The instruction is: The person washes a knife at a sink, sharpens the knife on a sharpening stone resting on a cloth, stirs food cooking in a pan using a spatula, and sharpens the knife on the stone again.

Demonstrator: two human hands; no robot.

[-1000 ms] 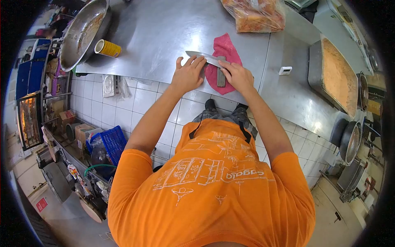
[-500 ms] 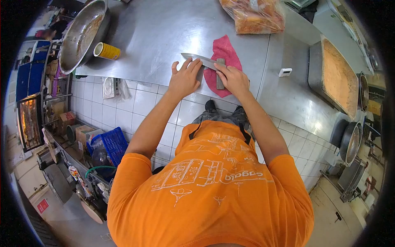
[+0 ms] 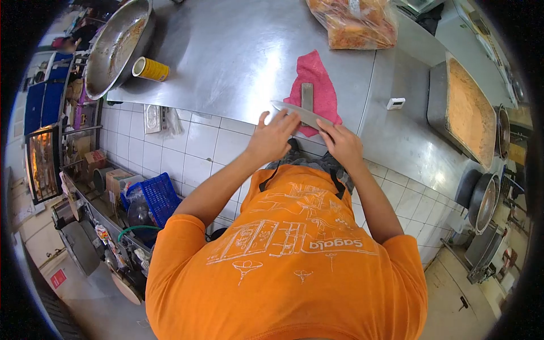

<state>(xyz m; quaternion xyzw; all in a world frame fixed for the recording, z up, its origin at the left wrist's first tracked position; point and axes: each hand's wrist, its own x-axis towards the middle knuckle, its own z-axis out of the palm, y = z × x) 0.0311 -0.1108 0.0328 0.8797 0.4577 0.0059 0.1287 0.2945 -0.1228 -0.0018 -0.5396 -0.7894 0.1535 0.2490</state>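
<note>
My right hand (image 3: 343, 146) is closed around the handle of a knife (image 3: 303, 115). The blade points left and lies over the lower end of a long grey sharpening stone (image 3: 307, 95). My left hand (image 3: 274, 136) has its fingers stretched out, the tips against the flat of the blade; its thumb stands apart. Under the stone is a pinkish-red cloth (image 3: 324, 85), spread at the front edge of the steel table (image 3: 226, 68). Part of the stone's near end is hidden by the knife.
Left on the table are a large metal pan (image 3: 96, 73) and a yellow can (image 3: 152, 69) lying on its side. A plastic-wrapped bag of food (image 3: 362, 25) sits at the back. To the right are a small white device (image 3: 395, 103) and a deep tray (image 3: 439, 107).
Both hands have drawn the knife toward my body, down along the stone. The blade now crosses the stone's near end instead of its upper part.
</note>
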